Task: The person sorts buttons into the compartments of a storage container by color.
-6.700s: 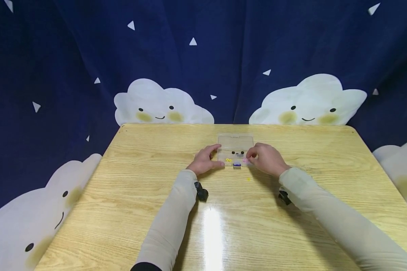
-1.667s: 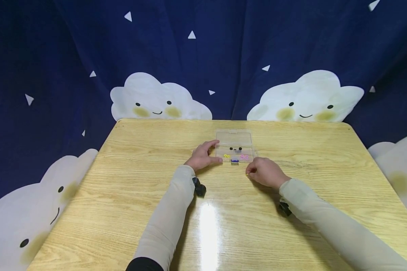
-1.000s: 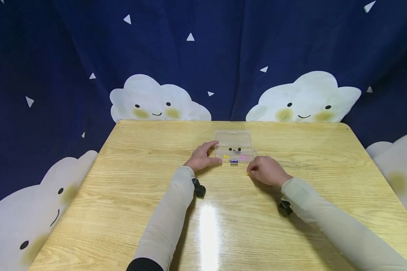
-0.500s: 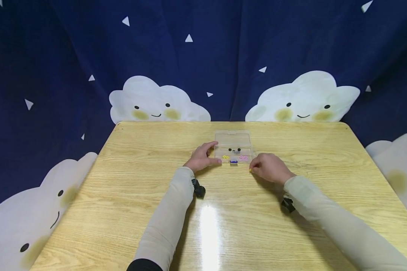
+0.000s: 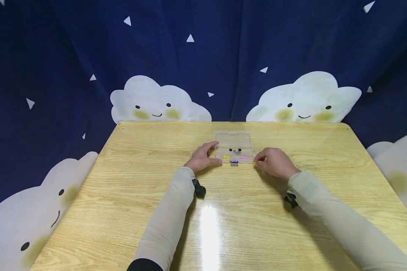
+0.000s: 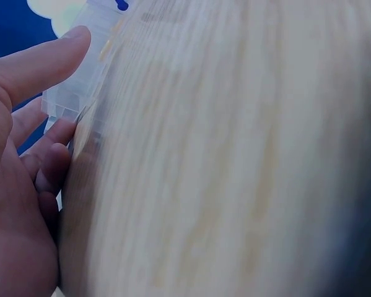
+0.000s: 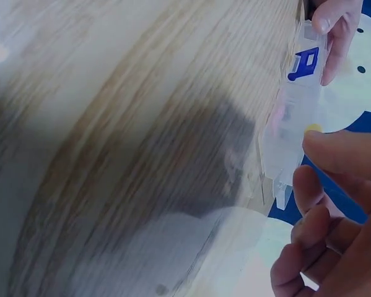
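Observation:
In the head view a small clear plastic box (image 5: 233,138) lies with its lid folded back. Two yellow rings (image 5: 225,157) sit in its front left part and pink rings (image 5: 244,158) in its front right. Small black pieces (image 5: 239,150) lie behind them. A blue latch (image 7: 305,64) marks the box front. My left hand (image 5: 201,156) spans the box's left side, thumb and fingers apart, fingers touching its corner in the left wrist view. My right hand (image 5: 274,162), just beside the box's front right corner, pinches a small round yellow piece (image 7: 313,128) at its fingertips.
The box stands on a light wooden table (image 5: 149,158). A dark blue curtain (image 5: 224,45) with white clouds hangs right behind the table's far edge. Small black cameras (image 5: 199,189) are strapped to both wrists.
The yellow piece that lay on the table in front of the box has been picked up by my right hand. That hand has moved forward and slightly right; my left hand has stayed.

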`<action>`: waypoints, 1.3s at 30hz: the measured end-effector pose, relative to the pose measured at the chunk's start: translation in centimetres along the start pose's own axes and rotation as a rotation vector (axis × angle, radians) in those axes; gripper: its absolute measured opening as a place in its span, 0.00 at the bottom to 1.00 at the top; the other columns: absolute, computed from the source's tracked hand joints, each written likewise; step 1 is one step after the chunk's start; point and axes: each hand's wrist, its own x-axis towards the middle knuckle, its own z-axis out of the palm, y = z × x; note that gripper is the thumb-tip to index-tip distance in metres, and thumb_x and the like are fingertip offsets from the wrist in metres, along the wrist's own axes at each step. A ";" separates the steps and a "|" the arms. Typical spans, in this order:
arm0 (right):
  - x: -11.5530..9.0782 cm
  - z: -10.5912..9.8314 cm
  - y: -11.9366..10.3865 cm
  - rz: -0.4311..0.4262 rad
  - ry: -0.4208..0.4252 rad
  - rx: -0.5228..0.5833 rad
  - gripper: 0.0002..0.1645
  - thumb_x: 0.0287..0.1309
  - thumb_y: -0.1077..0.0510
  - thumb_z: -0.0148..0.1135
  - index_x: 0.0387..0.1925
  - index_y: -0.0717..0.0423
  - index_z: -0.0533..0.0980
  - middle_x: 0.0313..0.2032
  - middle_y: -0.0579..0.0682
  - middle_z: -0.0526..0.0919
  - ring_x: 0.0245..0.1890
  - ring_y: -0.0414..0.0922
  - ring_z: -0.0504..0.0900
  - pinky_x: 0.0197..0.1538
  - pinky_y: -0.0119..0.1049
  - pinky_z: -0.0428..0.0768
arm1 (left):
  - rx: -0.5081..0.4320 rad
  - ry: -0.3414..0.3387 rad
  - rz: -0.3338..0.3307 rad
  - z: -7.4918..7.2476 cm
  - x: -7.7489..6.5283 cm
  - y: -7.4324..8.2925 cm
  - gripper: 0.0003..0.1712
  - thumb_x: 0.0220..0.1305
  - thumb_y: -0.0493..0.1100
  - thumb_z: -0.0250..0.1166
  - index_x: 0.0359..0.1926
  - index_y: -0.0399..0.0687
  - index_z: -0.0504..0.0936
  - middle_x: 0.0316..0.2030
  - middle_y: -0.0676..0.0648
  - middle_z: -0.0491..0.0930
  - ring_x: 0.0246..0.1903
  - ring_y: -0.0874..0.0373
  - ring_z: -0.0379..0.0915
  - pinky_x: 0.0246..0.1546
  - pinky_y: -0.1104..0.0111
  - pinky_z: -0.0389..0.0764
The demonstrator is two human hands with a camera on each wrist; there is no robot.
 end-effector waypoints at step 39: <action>3.7 -0.3 -3.3 -0.035 0.094 0.004 0.08 0.59 0.60 0.65 0.36 0.56 0.88 0.33 0.52 0.87 0.34 0.47 0.83 0.41 0.45 0.80 | -0.019 0.003 0.003 0.0 -0.1 0.0 0.47 0.58 0.51 0.74 0.75 0.61 0.62 0.66 0.46 0.68 0.54 0.49 0.65 0.57 0.55 0.69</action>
